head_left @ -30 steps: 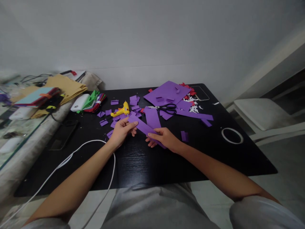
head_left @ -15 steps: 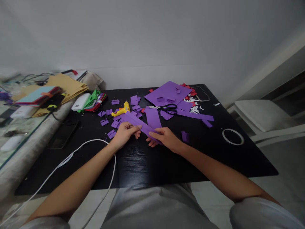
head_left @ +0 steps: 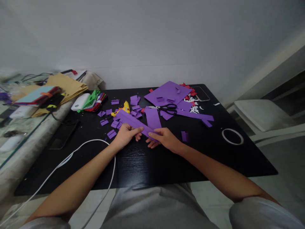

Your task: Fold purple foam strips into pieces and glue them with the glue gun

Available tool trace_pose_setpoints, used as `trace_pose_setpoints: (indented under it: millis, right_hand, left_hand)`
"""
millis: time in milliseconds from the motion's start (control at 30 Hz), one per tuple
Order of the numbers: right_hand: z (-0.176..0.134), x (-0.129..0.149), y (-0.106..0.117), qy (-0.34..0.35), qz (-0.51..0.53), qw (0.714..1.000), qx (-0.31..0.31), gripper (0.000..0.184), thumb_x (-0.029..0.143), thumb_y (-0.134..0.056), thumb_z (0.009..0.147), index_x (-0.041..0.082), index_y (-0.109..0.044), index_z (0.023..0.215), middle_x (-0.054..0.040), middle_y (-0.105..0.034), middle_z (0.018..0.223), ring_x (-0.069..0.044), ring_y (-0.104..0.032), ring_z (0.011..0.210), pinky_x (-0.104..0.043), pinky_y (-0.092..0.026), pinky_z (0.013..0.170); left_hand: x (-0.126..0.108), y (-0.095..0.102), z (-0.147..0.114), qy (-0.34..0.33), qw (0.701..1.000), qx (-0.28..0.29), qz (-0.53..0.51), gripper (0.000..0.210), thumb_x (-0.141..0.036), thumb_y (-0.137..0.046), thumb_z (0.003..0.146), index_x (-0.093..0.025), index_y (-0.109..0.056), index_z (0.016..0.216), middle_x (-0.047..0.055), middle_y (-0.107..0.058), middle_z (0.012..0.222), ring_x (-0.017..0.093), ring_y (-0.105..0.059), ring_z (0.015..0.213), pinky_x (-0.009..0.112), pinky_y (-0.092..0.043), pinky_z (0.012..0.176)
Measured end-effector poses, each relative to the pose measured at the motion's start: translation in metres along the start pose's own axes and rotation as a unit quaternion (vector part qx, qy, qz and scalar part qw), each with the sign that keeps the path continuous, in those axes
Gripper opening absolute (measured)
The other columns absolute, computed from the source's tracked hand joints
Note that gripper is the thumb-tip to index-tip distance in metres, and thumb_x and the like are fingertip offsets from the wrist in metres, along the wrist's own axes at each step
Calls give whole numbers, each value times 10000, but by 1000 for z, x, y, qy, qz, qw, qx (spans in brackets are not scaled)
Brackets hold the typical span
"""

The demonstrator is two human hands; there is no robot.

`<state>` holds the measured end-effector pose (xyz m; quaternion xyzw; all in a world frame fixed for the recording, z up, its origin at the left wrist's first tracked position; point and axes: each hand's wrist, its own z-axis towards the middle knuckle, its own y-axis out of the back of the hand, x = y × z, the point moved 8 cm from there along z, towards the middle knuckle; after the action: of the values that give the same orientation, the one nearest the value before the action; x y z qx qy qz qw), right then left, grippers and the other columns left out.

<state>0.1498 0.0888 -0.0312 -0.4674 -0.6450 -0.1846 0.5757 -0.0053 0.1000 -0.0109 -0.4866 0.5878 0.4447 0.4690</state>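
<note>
A long purple paper strip (head_left: 133, 121) with a lengthwise crease slants between my two hands above the black table. My left hand (head_left: 127, 135) pinches its lower edge near the middle, thumb on top. At the strip's near right end, my right hand (head_left: 164, 138) grips it between thumb and fingers. Just behind lie another wide purple strip (head_left: 153, 118) and black-handled scissors (head_left: 168, 108). A yellow glue gun (head_left: 125, 107) is partly covered by the held strip. Several small folded purple pieces (head_left: 111, 134) lie to the left.
Large purple sheet (head_left: 164, 92), red and white scraps (head_left: 195, 109) and a phone-like outline (head_left: 201, 94) lie at the back right. A tape ring (head_left: 233, 136) sits at right. The white cable (head_left: 88, 141) loops by my left arm. Coloured paper bundles (head_left: 95, 101) stand back left.
The held strip has shifted up and left at its far end and now covers more of the glue gun. Both hands keep their grip on it.
</note>
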Motion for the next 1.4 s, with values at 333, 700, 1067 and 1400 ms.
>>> trace_pose_setpoints:
  millis: [333,700,1067,1400]
  right_hand:
    - [0,-2,-5,3,-2,1000,24,425,521,-813,773,121,-714,877,-82,-766,809,-160,-737,637,-278,-630,619]
    - [2,-4,-4,11,-3,999,30,472,555,-821,741,116,-711,877,-75,-758,796,-163,-734,634,-282,-625,616]
    - [2,-3,-1,5,-6,1000,27,434,511,-827,758,111,-696,866,-81,-762,776,-164,-737,614,-276,-621,606]
    - [2,-1,1,22,-15,1000,11,433,513,-827,755,115,-686,852,-77,-761,761,-164,-737,618,-272,-620,596]
  left_hand:
    - [2,-17,-4,4,998,61,-5,361,-450,-816,758,-108,-728,682,52,-689,562,132,-618,471,234,-534,486]
    - [-3,-17,-4,0,998,55,-20,335,-418,-843,722,-108,-722,684,50,-707,594,133,-633,474,235,-563,478]
    - [-6,-2,0,-13,1000,17,-13,334,-400,-845,731,-101,-722,647,58,-699,558,136,-634,464,231,-554,482]
    - [-2,-4,-1,-10,1000,23,-19,356,-427,-837,742,-93,-737,674,59,-708,581,129,-638,486,219,-548,506]
